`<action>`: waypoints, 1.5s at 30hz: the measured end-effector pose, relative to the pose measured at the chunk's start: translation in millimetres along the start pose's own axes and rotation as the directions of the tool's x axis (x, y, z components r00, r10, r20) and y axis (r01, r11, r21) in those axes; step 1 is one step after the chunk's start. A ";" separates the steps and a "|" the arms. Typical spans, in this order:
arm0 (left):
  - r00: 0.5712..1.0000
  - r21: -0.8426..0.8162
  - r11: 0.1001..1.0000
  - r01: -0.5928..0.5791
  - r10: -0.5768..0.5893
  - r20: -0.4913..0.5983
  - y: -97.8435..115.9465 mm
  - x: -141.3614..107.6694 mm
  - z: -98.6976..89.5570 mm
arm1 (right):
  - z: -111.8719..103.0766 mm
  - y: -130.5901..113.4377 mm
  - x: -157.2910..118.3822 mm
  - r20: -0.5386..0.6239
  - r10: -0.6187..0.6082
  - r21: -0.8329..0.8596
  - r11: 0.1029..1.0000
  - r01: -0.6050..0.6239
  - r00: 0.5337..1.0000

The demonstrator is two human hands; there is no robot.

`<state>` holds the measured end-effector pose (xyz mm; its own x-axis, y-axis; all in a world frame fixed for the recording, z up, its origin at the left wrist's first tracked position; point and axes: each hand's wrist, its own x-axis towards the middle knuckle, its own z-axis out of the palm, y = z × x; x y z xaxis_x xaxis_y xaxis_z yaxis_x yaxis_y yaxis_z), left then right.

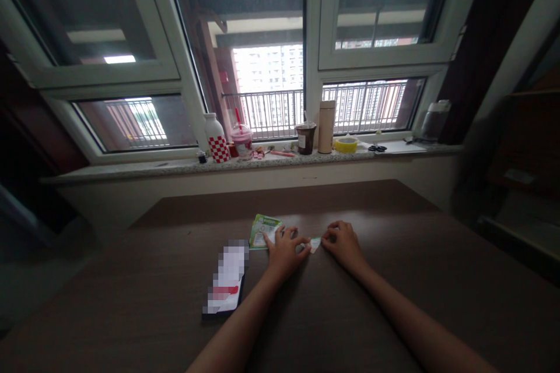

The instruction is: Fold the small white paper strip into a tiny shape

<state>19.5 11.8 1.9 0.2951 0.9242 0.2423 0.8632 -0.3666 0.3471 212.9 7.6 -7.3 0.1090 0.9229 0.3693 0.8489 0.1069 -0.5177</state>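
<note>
On the brown table (371, 315), a small whitish piece (315, 244) with a hint of green, perhaps paper or film, lies between my two hands. My left hand (285, 252) pinches its left edge with thumb and forefinger, the other fingers spread. Those spread fingers reach over a green and white printed card or packet (261, 224), covering its right side. The fingers of my right hand (343, 243) are curled, with thumb and forefinger closed at the piece's right edge. What exactly the fingertips cover is too small to make out.
A phone (235, 297) with a blurred-out screen lies left of my left forearm. Along the windowsill (175, 169) behind the table stand a checkered bottle (218, 148), a pink drink cup (242, 143), a dark drink cup (305, 140), a tan flask (326, 128), yellow tape (345, 145) and scissors (377, 148).
</note>
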 end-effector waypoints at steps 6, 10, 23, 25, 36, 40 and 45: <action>1.000 0.010 1.000 -0.006 0.006 -0.005 -0.1 -0.2 0.3 | -1.4 -5.0 -2.0 0.011 -0.002 -0.077 0.997 0.003 1.000; 1.000 0.004 1.000 -0.006 0.006 -0.002 -0.4 0.0 0.2 | -0.1 -4.9 -3.0 0.020 0.009 -0.077 0.997 -0.007 1.000; 1.000 0.011 1.000 -0.007 0.008 -0.019 0.6 -0.6 -0.2 | 0.2 -4.1 -7.7 0.071 -0.025 -0.039 0.999 0.028 0.997; 1.000 0.017 1.000 -0.005 0.005 -0.017 0.2 -0.5 0.5 | 0.9 -4.8 -8.8 0.068 -0.032 -0.040 0.999 0.035 0.997; 1.000 0.011 1.000 -0.008 0.008 -0.011 -1.8 -0.2 1.9 | 4.1 1.5 -10.1 0.053 -0.048 0.048 0.998 0.046 0.997; 1.000 -0.001 1.000 -0.007 0.007 -0.020 -2.3 0.0 3.0 | 5.4 8.5 -7.3 0.000 -0.022 0.142 0.990 0.022 1.000; 0.999 0.001 1.000 -0.014 0.014 -0.040 -2.6 0.0 3.7 | 4.2 9.7 -7.1 0.021 -0.054 0.190 0.981 0.049 0.998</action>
<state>18.8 13.2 -2.3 0.2905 0.9140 0.2832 0.8595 -0.3793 0.3426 218.2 3.6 -18.2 0.0521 0.9235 0.3801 0.7395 0.2201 -0.6361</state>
